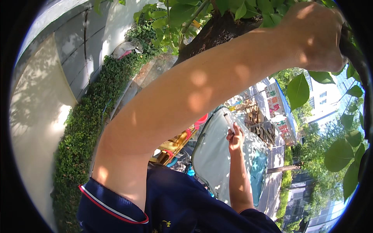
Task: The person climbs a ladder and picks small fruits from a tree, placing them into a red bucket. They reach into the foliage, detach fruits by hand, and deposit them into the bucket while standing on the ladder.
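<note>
My left arm stretches across the view from a navy sleeve at lower left. At the upper right my left hand (314, 38) makes a fist around a dark tree branch (354, 56); its fingertips are hidden behind the knuckles. Lower down and farther off, my right hand (236, 139) pinches a slim whitish tube (229, 122) with a dark end, possibly a syringe or a pen. Behind that hand lies a broad pale green cover (212, 148), perhaps a vehicle's roof. Part of the thick tree trunk (212, 36) shows above my left forearm.
Green leaves (297, 90) hang near my left hand. A hedge (84, 131) runs along a wall (35, 122), with a pale bag (123, 49) on it. Beyond are a gold-coloured slatted frame (174, 144), a red basin (201, 121), stacked wood (258, 119) and a stall sign (274, 97) bearing writing.
</note>
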`<act>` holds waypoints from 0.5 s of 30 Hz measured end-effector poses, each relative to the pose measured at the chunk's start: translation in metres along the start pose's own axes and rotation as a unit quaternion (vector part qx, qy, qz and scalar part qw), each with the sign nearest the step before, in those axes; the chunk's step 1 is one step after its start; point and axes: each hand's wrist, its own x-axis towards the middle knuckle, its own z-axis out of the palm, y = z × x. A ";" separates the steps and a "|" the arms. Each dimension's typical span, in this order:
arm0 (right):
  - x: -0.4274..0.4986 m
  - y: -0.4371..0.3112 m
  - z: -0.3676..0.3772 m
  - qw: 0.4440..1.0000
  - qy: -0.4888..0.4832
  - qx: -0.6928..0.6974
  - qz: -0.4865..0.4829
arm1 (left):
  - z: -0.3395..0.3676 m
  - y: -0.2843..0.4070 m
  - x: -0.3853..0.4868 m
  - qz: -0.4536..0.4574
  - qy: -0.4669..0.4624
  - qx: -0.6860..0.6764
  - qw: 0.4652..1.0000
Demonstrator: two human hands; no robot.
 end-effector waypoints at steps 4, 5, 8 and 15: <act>-0.004 -0.013 0.014 0.998 -0.049 -0.026 0.005 | -0.001 -0.036 0.006 0.270 0.138 0.185 0.935; -0.006 -0.013 0.015 0.998 -0.047 -0.028 0.007 | -0.003 -0.040 0.008 0.302 0.126 0.219 0.919; -0.007 -0.014 0.019 0.999 -0.027 -0.028 0.016 | -0.044 -0.027 0.029 0.182 -0.134 0.190 0.956; -0.007 -0.011 0.033 0.998 -0.056 -0.031 -0.004 | -0.090 -0.025 0.038 0.304 -0.004 0.240 0.922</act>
